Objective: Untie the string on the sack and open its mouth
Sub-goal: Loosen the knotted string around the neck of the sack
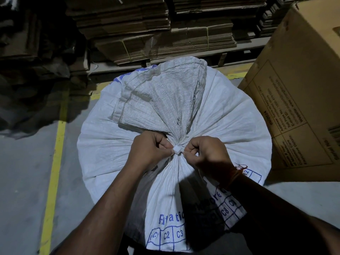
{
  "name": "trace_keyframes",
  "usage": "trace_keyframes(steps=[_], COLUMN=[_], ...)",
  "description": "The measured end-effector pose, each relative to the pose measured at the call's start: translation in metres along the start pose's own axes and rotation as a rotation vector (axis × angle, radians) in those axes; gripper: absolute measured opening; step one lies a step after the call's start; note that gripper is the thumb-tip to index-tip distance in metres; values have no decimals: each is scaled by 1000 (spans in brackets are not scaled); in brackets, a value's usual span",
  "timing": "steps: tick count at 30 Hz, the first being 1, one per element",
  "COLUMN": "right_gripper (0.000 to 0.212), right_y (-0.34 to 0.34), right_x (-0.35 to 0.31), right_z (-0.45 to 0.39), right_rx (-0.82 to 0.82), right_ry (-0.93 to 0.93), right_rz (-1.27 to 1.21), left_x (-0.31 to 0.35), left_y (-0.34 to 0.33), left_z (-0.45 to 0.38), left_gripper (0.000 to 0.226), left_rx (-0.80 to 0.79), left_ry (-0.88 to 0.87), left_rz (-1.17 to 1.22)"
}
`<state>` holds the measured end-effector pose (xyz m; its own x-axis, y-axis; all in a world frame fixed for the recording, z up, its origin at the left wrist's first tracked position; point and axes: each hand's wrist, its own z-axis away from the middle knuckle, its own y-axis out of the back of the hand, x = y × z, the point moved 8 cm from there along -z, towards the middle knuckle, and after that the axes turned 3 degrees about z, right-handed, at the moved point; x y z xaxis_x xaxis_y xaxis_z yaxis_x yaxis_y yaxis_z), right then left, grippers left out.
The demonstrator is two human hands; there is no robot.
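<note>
While both hands are working at the gathered neck of the sack, I am looking straight down on it: the white woven sack is standing on the grey floor, its top cinched into a bunch just below the middle of the view. My left hand is sitting against the left of that bunch and my right hand against the right, so the tie is lying between them, touching the fingertips of both. Each hand is curled nearly closed, thumb and forefinger pinching in toward the small white block of the tie; I am reading the left as gripping it, and the right as pinching the bit just beside it, though the fingers are covering the contact and I cannot tell which strand either one is holding. Beyond the hands, the loose flap of the sack's mouth is fanning away from me, flattened and folded.

Much is hard to make out. The tie is mostly covered by fingertips, so whether it is a knot or a clip I cannot say. My forearms are hiding the near side of the sack and part of its blue lettering. A cardboard box at the right is running out of view, and the flattened cartons stacked behind are sinking into dim light.
</note>
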<state>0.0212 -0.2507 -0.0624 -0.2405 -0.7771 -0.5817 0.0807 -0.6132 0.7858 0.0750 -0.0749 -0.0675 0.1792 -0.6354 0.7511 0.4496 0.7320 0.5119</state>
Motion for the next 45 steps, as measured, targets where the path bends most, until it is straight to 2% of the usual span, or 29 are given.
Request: trace_keyframes(steps=[9, 12, 14, 19, 23, 27, 34, 39, 45], right_gripper=[6, 14, 8, 15, 24, 11, 12, 9, 6], right_y=[-5, -6, -7, -6, -9, -12, -11, -8, -6], right_x=[0, -5, -9, -11, -9, -6, -8, -8, -4], right_z=[3, 10, 17, 21, 14, 13, 14, 13, 8], right_rx=[35, 119, 193, 321, 256, 230, 287, 191, 137], right_ry=[38, 99, 150, 129, 101, 103, 154, 127, 127], right_rz=[-17, 10, 57, 144, 86, 82, 88, 34, 142], left_x=[0, -2, -3, -4, -3, -2, -3, -2, -4], left_y=[-1, -2, -2, -1, -1, -3, -4, -2, -2], left_z=[0, 1, 1, -1, -2, 0, 0, 0, -2], left_gripper=[11, 15, 12, 8, 9, 9, 9, 7, 6], left_rx=[6, -13, -23, -32, -28, -38, -43, -47, -48], left_ry=[1, 7, 24, 41, 32, 16, 10, 10, 13], left_rz=[-51, -79, -94, -103, -103, -99, -80, -60, -39])
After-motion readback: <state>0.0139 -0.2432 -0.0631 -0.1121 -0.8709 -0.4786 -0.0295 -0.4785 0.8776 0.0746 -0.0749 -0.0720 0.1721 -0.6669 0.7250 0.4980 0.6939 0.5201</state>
